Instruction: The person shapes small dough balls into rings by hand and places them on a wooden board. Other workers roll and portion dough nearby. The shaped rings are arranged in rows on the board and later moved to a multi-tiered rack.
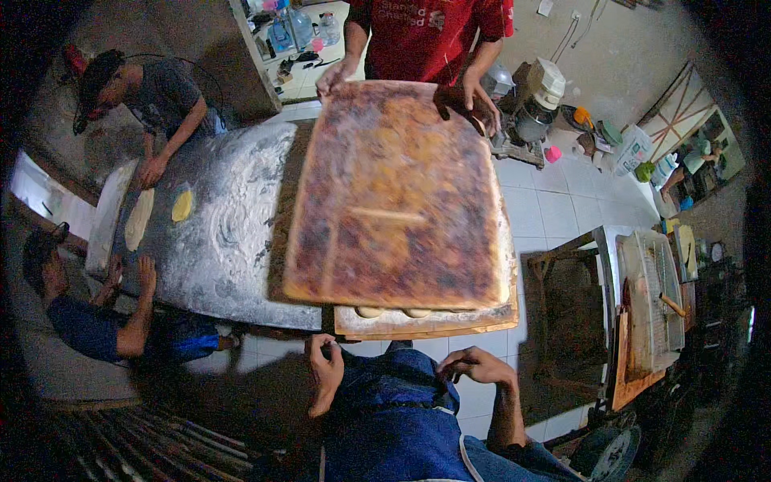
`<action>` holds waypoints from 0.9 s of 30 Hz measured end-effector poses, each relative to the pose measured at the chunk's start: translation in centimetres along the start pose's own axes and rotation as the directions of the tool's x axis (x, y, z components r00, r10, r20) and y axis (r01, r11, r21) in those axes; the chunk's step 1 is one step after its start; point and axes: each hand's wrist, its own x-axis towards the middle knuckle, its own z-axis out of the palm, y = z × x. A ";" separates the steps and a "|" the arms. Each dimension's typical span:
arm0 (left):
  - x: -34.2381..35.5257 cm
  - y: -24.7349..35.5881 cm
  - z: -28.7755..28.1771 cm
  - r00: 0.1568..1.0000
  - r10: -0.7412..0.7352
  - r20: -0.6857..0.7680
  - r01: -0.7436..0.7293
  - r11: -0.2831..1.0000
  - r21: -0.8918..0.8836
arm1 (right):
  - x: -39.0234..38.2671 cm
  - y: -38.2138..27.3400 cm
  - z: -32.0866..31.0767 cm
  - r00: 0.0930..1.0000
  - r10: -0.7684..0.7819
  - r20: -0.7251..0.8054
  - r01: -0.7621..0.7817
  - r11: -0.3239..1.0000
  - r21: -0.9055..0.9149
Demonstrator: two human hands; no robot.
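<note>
A wide stained wooden board (389, 197), held by a co-worker in a red shirt (426, 24), lies over or just above another board (426, 325) bearing pale dough pieces (371, 313). Below the near edge, my left hand (325, 369) has its fingers curled closed, with nothing visible in them. To its right, my right hand (478, 365) hangs beside my blue apron (389, 430), fingers loosely bent and apart, holding nothing. Neither hand appears to grip the boards.
Two co-workers (169, 104) (84, 325) work at a floured table (225, 273) with flattened dough (138, 221) on the left. A metal stand with a clear container (650, 301) is on the right. A mixer (538, 104) and buckets (630, 149) stand behind.
</note>
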 end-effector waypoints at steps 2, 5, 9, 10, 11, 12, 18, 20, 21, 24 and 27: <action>0.2 0.1 -0.4 0.998 0.055 0.037 -0.057 0.996 0.064 | 1.9 -0.6 1.3 0.991 -0.129 0.029 0.131 0.990 -0.052; 4.2 6.2 0.5 0.928 0.371 0.015 -0.363 0.898 0.247 | 6.1 -1.4 2.7 0.922 -0.219 -0.319 0.181 0.973 -0.142; 7.4 9.3 3.0 0.932 0.310 0.190 -0.353 0.898 0.263 | 10.0 -5.4 3.9 0.585 -0.573 -0.574 -0.037 0.688 -0.724; 7.7 9.3 3.4 0.939 0.270 0.215 -0.325 0.899 0.292 | 11.3 -4.7 4.2 0.542 -0.664 -0.515 -0.113 0.549 -0.828; 8.0 9.1 3.6 0.944 0.228 0.238 -0.298 0.899 0.321 | 12.3 -4.3 4.5 0.506 -0.744 -0.437 -0.197 0.394 -0.898; 8.2 9.2 3.8 0.946 0.173 0.275 -0.243 0.938 0.247 | 13.0 -4.8 4.4 0.528 -0.715 -0.458 -0.194 0.424 -0.885; 7.8 8.2 -0.1 0.895 0.108 0.433 -0.072 0.992 -0.099 | 12.5 -7.2 5.0 0.727 -0.372 -0.578 -0.146 0.738 -0.659; 8.6 3.4 -1.8 0.939 0.239 0.248 -0.165 0.943 -0.288 | 13.2 -7.2 6.8 0.774 -0.348 -0.528 -0.006 0.831 -0.557; 9.8 1.7 -3.7 0.913 0.389 0.125 -0.345 0.898 -0.274 | 13.5 -7.4 7.8 0.803 -0.273 -0.530 0.038 0.910 -0.412; 13.6 -5.5 -9.9 0.999 -0.044 0.012 0.046 0.954 -0.295 | 19.2 -10.1 10.4 0.858 -0.359 -0.367 0.202 0.893 -0.402; 17.0 -9.8 -13.5 0.995 -0.086 -0.040 0.079 0.986 -0.146 | 29.1 -12.0 13.7 0.844 -0.493 -0.212 0.249 0.709 -0.660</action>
